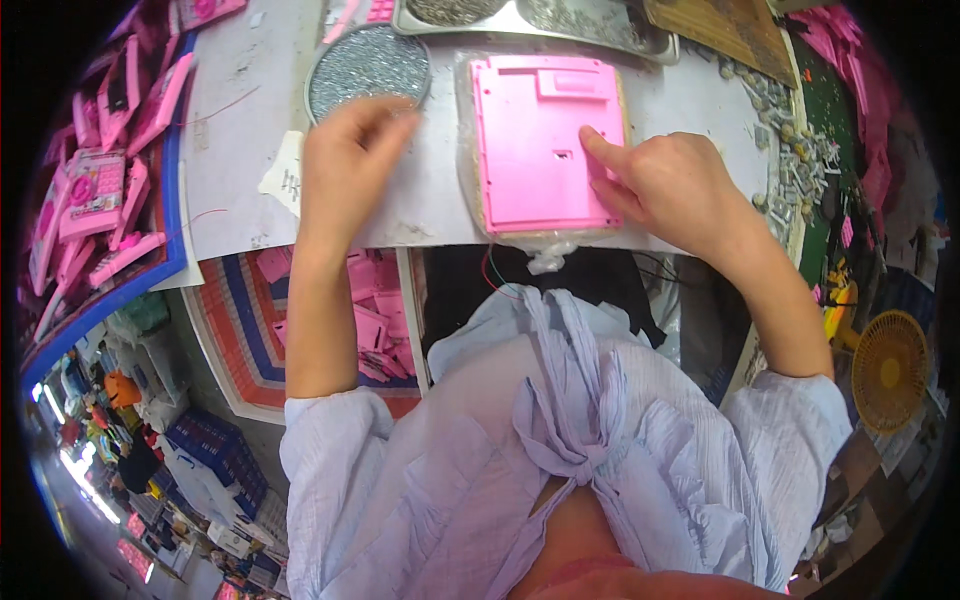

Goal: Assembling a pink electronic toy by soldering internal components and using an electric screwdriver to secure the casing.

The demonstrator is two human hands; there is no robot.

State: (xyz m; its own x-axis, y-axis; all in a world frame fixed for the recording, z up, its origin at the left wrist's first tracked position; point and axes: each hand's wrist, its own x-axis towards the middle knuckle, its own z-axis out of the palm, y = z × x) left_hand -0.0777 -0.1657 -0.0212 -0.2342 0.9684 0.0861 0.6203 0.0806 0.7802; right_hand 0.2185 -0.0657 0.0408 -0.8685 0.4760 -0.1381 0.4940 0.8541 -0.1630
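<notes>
A flat pink plastic casing lies on a plastic-wrapped pad in front of me. It has a raised block near its top and a small slot in the middle. My right hand rests at its right side, index finger stretched onto the panel and thumb apart below. At the near edge of a round dish filled with small metal screws is my left hand. Its thumb and fingers are drawn together and slightly blurred; whatever they may hold is too small to see.
Behind stands a metal tray of small metal parts. Pink toy casings pile up in a bin at the left. Under the table, a striped-lined box holds more pink parts. Small parts lie scattered at the right, near a yellow fan.
</notes>
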